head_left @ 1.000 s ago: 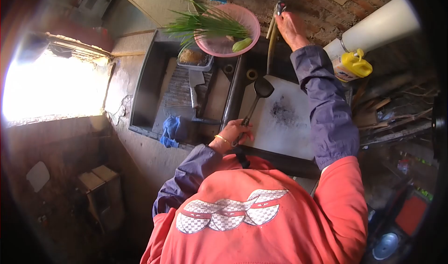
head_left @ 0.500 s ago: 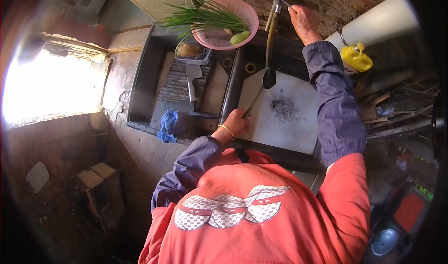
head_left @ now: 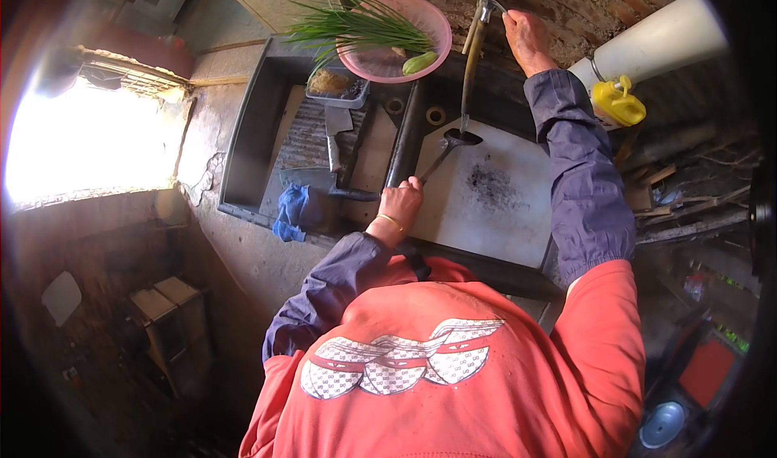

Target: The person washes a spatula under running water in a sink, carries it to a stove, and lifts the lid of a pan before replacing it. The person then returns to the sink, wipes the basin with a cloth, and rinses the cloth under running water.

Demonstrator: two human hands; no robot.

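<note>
Spatula is held above the pale floor panel of the right-hand sink basin, its head just beneath the outlet of the hose. Its long axis is laid obliquely: the head is pointed away from the body and rightward, the handle run back to the left hand. The head, dark and rounded, is seen nearly edge-on as a thin oval; the shaft is slender and straight. The left grip is closed around the handle. The right hand is placed at the lever of the metal tap, fingers curled; the tightness of that grip cannot be told. The hose is tubular and yellowish brown. The panel is smooth, flat and marked by a speckled dark patch.
</note>
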